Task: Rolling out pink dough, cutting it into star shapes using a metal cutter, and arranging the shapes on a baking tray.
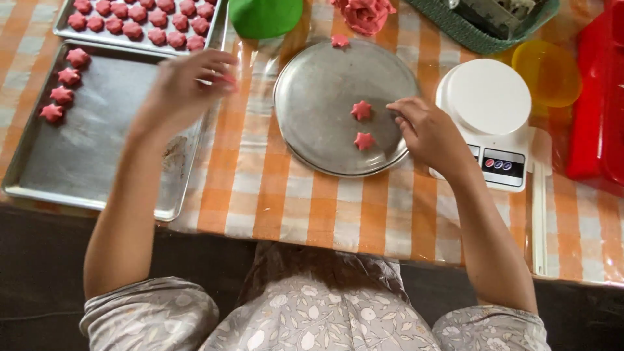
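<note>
The right hand (429, 133) rests on the round metal plate (312, 140), fingertips curled and holding nothing, just right of the upper pink star (361, 110), while the blurred left hand (185, 84) pinches something pink, perhaps another star, above the baking tray (97, 169).

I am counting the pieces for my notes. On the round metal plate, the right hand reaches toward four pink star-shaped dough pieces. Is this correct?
Not quite. The head view shows three pink star-shaped dough pieces on the round metal plate, not four: two near the right hand and one at the far rim.
</note>
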